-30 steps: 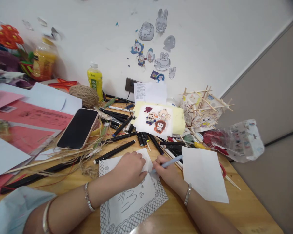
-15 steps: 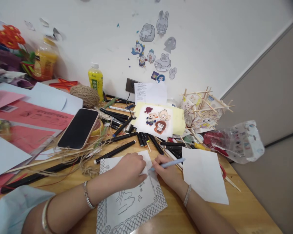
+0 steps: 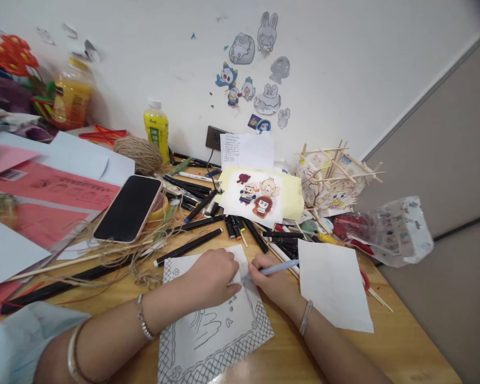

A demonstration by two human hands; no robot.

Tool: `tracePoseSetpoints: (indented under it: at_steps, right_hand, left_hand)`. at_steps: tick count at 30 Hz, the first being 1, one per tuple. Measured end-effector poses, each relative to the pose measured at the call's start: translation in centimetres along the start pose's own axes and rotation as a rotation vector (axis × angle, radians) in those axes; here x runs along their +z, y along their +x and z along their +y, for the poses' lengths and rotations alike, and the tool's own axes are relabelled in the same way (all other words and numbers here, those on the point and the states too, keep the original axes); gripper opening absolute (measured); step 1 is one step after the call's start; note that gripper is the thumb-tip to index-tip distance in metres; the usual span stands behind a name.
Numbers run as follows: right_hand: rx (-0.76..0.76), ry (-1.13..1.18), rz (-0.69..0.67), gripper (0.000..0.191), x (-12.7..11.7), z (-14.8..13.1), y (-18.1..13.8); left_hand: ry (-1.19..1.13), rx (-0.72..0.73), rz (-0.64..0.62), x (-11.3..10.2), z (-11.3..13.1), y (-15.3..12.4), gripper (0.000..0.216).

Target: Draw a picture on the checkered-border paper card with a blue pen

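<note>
A white sheet with a line drawing and a cross-hatched border (image 3: 208, 336) lies on the wooden table (image 3: 388, 341) in front of me. My left hand (image 3: 212, 277) rests curled on its upper part, fingers closed and pressing the paper down. My right hand (image 3: 274, 282) grips a pale blue pen (image 3: 272, 269) with the tip on the sheet near its top right corner, right beside my left fingertips. Both wrists wear bracelets.
A blank white sheet (image 3: 334, 282) lies right of my right hand. Several black markers (image 3: 192, 245) are scattered behind the drawing, with a phone (image 3: 128, 208), twine ball (image 3: 138, 154), yellow bottle (image 3: 157, 130), coloured sticker sheet (image 3: 256, 197), stick frame (image 3: 336, 170), plastic bag (image 3: 388, 229) and pink papers (image 3: 48, 192).
The drawing sheet has turned and slid slightly left under my left hand. The pen's angle has shifted a little; both hands stay on the sheet.
</note>
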State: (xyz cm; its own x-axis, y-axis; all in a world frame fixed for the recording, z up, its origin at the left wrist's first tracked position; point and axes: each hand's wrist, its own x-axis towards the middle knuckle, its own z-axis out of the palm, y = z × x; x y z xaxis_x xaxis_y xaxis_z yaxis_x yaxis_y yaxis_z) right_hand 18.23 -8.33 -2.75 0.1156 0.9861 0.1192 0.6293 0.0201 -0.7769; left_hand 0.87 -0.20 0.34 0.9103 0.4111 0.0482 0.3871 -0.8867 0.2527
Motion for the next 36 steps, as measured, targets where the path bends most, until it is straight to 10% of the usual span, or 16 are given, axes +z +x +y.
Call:
tracePoseSetpoints:
  at_steps: [36]
  right_hand:
    - [0.046,0.083,0.013,0.032,0.1,0.5,0.1]
  left_hand:
    - [0.019,0.026,0.035,0.5,-0.3,0.1,0.02]
